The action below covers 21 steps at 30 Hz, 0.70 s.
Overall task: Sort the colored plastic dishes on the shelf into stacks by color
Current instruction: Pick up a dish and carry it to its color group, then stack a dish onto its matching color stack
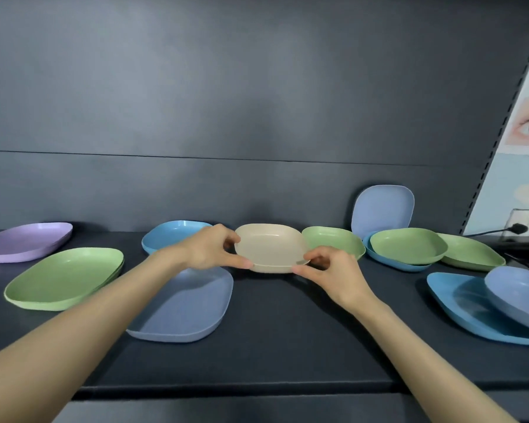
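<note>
1. Far left, a purple plate is sitting flat on the dark shelf, back near the wall.
2. Just in front of it, a green stack of big plates is lying nested together.
3. A sky-blue dish is peeking out from behind the left wrist, and a large slate-blue plate is lying under the left forearm, nearer the shelf's front edge.
4. The left hand is pinching the left rim of the beige dish, thumb in front and fingers curled over the top.
5. The beige dish is sitting mid-shelf between both hands. I can't tell if it's resting or lifted a bit.
6. The right hand is gripping the same dish at its front-right rim.
7. A small green dish is lying just beside the beige one, to its right.
8. A periwinkle plate is leaning upright against the back wall.
9. Another green bowl is sitting inside a blue bowl, with a green plate just beside them.
10. Far right, a periwinkle dish is resting tilted on a big blue plate.
</note>
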### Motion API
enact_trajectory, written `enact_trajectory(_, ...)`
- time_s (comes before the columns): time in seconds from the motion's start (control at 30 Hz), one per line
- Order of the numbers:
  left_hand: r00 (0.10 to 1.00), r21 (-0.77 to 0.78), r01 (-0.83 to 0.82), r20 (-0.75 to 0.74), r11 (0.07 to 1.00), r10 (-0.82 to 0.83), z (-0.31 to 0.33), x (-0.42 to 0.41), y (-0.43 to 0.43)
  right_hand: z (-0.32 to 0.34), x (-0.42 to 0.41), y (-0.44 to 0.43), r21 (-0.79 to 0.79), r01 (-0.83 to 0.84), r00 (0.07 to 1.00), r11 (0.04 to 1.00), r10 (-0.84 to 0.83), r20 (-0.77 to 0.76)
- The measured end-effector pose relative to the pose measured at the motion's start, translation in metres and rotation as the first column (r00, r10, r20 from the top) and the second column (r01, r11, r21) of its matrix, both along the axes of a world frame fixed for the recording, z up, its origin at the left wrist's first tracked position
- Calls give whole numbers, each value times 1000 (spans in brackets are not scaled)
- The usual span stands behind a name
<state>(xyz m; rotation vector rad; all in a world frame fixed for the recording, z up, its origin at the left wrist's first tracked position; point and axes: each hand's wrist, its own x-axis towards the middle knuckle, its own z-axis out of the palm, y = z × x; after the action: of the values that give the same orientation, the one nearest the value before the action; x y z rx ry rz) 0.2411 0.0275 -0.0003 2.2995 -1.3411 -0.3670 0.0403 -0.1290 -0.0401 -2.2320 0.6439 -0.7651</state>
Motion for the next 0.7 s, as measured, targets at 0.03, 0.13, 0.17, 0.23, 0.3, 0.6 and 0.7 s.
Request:
enact_trajectory(0.03,1000,16,15,-4,1000,-15,-1,3,-2,-2,0,1,-3,10,1000,1000,-10,-3)
enact_trajectory(0.13,999,61,51,-1,997,-52,-4,10,-8,-6,-2,2,-20,30,1000,999,-30,-6)
enact_trajectory(0.17,998,65,68,-3,996,-68,-6,12,-10,-7,-2,2,-26,31,999,999,-32,-9)
enact_trajectory(0.23,996,75,91,-8,993,-90,-7,14,-12,-10,-1,3,-33,27,1000,999,-28,-11)
enact_trajectory(0.3,994,77,110,-15,991,-109,-10,17,-14,-12,-1,3,-43,25,1000,999,-25,-8)
enact_trajectory(0.6,994,65,108,25,992,-109,-4,21,-15,-13,-2,2,-110,15,1000,994,-17,-22)
enact_trajectory(0.7,988,8,112,105,994,-112,6,9,-21,-11,-6,-3,-118,75,997,990,-71,35)
